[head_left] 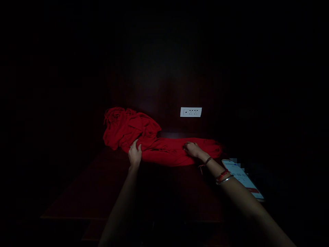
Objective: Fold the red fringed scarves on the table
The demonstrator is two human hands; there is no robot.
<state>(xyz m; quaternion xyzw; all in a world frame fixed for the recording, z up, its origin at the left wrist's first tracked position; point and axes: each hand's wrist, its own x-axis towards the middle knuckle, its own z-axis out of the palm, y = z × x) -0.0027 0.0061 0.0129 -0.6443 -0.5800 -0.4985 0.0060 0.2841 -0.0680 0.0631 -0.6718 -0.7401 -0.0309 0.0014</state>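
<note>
A red cloth lies crumpled across a dark wooden table, bunched higher at its left end. My left hand rests on the cloth's near edge toward the left, fingers closed around a fold of it. My right hand lies on the cloth's right part, fingers curled and gripping the fabric. The right wrist wears red thread and bangles. The scene is very dark.
A lit phone lies on the table right of my right forearm. A white socket plate sits on the dark wall behind the cloth. The table's near edge runs below my arms.
</note>
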